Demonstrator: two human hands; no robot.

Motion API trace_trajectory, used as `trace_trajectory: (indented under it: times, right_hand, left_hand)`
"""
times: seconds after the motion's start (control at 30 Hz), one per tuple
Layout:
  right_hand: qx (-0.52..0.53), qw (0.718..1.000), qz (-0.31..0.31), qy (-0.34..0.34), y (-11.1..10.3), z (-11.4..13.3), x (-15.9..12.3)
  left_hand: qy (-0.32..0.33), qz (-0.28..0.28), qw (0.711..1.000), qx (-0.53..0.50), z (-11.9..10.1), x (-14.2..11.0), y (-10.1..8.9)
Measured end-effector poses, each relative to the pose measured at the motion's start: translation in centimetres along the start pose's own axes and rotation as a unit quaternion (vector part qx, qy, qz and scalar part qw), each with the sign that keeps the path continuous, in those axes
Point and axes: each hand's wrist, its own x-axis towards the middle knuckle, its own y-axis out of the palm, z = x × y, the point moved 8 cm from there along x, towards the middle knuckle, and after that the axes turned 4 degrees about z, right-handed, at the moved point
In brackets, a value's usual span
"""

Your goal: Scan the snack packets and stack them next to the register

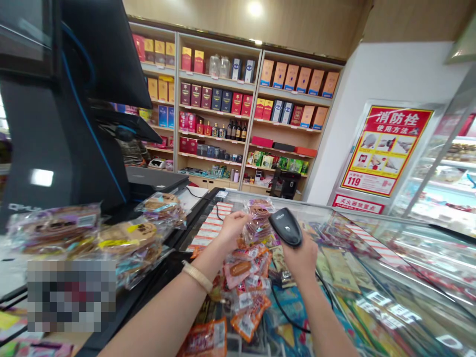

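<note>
Scanner (286,226) was wrapped in right grip (303,254) above worktop (316,210); probably light, rigid, best held by handle. Packs (259,225) lay at left grip (234,228), pinch unclear; film looked slippery, contents likely crushable, edges safest.

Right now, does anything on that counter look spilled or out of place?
I see no spill. The orange snack packets lie heaped at odd angles on the glass counter, untidy against the neat boxes shelved behind.
</note>
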Motion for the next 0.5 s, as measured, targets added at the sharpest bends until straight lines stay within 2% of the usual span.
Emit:
trace_trajectory:
  times: [0.13, 0.27, 0.4, 0.5]
  right_hand:
    - [0.0, 1.0, -0.007, -0.004, -0.2, 0.1, 0.0]
    - [0.014, 0.999, 0.003, -0.038, -0.1, 1.2, -0.2]
    - [-0.002, 0.995, 0.037, -0.092, 0.3, 2.8, -0.7]
    - [-0.025, 0.989, 0.07, -0.125, 0.8, 3.8, -1.1]
  left_hand:
    - [-0.008, 0.013, 0.995, -0.095, -0.8, -0.5, -1.5]
    - [0.03, 0.011, 0.98, -0.194, -1.9, -1.6, -3.6]
    - [0.093, -0.018, 0.984, -0.151, -2.5, -2.6, -5.2]
    - [0.122, -0.029, 0.985, -0.12, -2.8, -2.8, -5.7]
